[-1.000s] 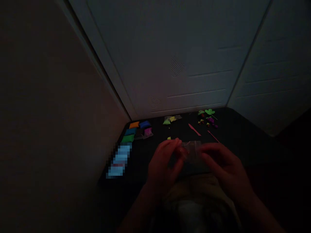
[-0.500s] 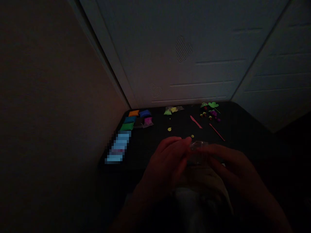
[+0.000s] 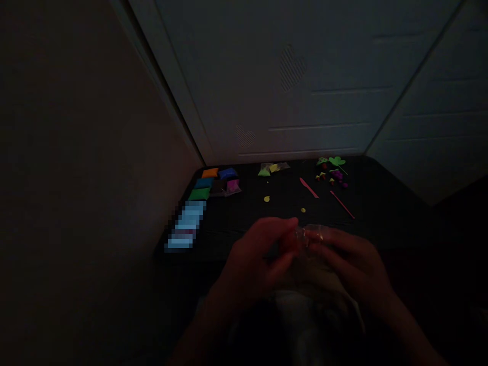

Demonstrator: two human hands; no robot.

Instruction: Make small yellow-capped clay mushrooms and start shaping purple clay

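Observation:
Between my hands, at the table's near edge, is a small clear plastic bag. My left hand has thumb and fingers closed on its left side. From the right, the fingers of my right hand pinch the bag's other side. It is too dark to make out what the bag contains. Just beyond my fingers lies a small yellow disc, and farther left a larger yellow piece. A pink plastic knife and a thin pink stick lie to the right.
Coloured packets, among them an orange one and a green one, lie at the table's left. Below them is a pixelated bright rectangle. Pale packets lie at the back. Small mushroom shapes, purple pieces and a green clover shape sit back right.
My right hand has come closer to my left, its fingers now farther over the plastic bag. My left thumb and fingers show more of a gap between them. The view has shifted slightly.

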